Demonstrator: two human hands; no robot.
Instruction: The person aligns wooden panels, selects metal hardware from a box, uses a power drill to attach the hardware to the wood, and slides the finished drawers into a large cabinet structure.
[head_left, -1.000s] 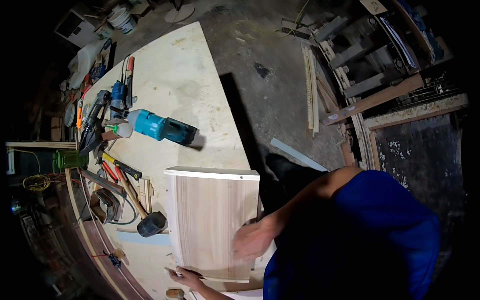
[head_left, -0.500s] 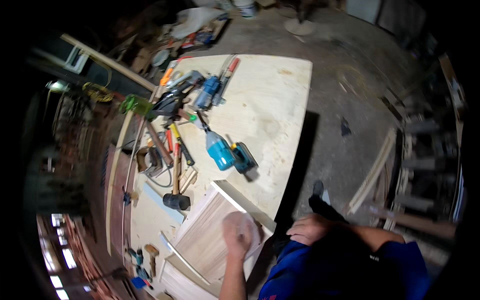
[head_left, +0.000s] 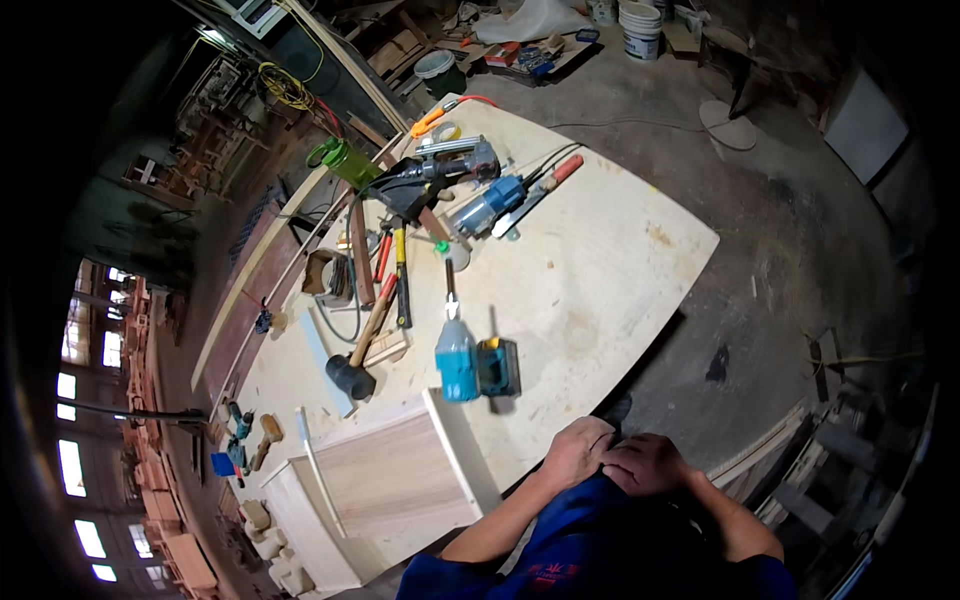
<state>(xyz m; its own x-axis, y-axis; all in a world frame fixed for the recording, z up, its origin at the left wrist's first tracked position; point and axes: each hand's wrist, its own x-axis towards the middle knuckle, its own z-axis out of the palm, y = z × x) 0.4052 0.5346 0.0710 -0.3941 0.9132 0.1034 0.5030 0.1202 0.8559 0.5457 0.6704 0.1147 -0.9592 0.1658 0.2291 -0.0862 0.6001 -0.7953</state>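
My left hand (head_left: 578,452) and my right hand (head_left: 645,465) meet close in front of my body, just off the near edge of the worktable (head_left: 610,290). Both have curled fingers, and whatever they may hold is hidden. Left of them lies a pale wooden box-like piece (head_left: 390,465) with raised edges and a thin light strip (head_left: 318,470) across it. Beyond it, a teal cordless driver (head_left: 458,365) with a long bit rests on the tabletop. A black rubber mallet (head_left: 350,377) with a wooden handle lies left of the driver.
Farther up the table are a blue power tool (head_left: 487,204), a black nail gun (head_left: 420,185), a green bottle (head_left: 345,160) and a yellow-and-black hammer (head_left: 402,270). More tools and a wooden mallet (head_left: 267,440) lie at the left. White buckets (head_left: 640,32) stand on the floor beyond.
My left hand has left the wooden piece and come right to meet my right hand by my body. The view has turned, so the table appears shifted.
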